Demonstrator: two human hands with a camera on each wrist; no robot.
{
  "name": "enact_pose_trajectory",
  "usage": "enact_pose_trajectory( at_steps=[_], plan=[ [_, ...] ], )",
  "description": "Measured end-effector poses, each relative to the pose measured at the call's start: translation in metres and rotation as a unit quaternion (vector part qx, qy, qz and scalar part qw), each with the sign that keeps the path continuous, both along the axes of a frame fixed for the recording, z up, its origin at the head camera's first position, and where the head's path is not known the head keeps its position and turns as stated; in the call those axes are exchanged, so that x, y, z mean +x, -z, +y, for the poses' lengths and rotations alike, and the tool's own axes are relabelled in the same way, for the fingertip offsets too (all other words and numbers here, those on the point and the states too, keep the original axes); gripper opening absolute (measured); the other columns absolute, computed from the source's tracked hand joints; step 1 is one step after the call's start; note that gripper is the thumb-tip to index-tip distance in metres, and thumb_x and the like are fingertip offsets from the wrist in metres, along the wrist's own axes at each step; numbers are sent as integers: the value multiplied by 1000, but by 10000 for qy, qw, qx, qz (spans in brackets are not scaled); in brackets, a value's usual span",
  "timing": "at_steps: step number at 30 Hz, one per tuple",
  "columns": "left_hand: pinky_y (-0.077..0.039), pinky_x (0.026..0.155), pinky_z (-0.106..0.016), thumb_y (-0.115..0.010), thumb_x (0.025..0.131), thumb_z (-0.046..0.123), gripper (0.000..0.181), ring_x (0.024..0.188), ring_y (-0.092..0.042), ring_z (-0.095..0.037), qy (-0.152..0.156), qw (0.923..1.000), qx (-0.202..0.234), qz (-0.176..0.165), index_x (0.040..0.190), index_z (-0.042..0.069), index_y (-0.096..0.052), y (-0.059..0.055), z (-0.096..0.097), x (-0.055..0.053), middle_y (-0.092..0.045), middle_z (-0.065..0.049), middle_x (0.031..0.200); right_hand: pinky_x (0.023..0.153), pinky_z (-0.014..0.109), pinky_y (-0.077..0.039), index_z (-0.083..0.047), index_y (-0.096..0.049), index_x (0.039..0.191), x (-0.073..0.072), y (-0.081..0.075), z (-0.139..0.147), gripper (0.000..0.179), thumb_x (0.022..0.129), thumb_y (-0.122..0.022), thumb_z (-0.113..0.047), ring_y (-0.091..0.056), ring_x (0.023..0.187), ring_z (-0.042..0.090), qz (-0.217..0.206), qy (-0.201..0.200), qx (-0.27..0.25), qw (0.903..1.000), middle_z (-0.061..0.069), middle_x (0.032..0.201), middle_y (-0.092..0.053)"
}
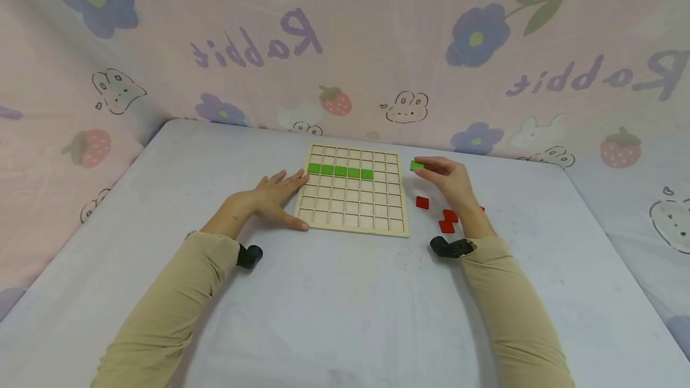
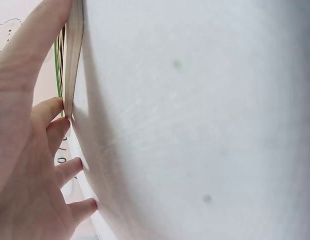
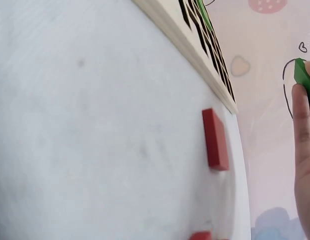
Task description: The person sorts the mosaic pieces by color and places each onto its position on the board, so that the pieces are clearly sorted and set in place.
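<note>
Green tile [image 1: 415, 165] in a pinch of the right hand [image 1: 451, 179]; left hand [image 1: 271, 197], fingers apart, against the gridded board [image 1: 351, 206].

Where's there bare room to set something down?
The widest bare patch of table lies between the left sleeve and right sleeve, nearside of the grid board. More lies outside each sleeve. Right of the board is crowded: red tiles, and the right hand pinching a green tile. The left hand touches the board's left edge.
</note>
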State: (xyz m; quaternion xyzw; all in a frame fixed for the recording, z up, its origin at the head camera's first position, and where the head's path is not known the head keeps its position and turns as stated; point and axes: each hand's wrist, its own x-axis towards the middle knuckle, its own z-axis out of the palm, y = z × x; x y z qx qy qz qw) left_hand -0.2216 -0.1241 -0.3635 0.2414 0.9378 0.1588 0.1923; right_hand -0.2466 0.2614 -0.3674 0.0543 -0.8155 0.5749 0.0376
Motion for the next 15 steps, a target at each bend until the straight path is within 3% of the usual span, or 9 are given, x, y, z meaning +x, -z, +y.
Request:
enact_pose_trajectory(
  at_steps=[15],
  plan=[
    [2,116,-62,-73,76,57,111,147,3,-40,3,10000,-27,-14,155,11,-10,-1,0,1,-1,-7,163,88,17,-48,-6,-64,125,-6,0,-23,42,87,-72,-22,-60,101,2,-161,-270,122,9994,-8,113,-65]
  ],
)
